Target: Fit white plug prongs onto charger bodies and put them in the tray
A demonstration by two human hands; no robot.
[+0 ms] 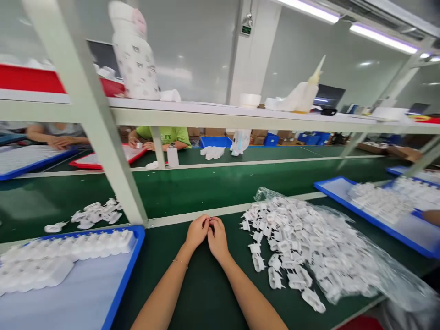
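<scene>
My left hand (198, 232) and my right hand (217, 237) meet at the fingertips over the green bench (202, 293). Both are closed, fingers curled together; whatever they hold, if anything, is hidden. To their right lies a big heap of small white plastic parts (302, 233), spread over a clear plastic bag (392, 266). On the left, a blue-rimmed tray (103, 284) carries rows of white plastic pieces (85, 245).
Ahead runs a green conveyor belt (206, 185), with loose white parts (96, 214) on its left. A metal post (103, 128) and shelf (220, 117) stand before me. More blue trays (374, 220) lie right. Two people (165, 136) work across the belt.
</scene>
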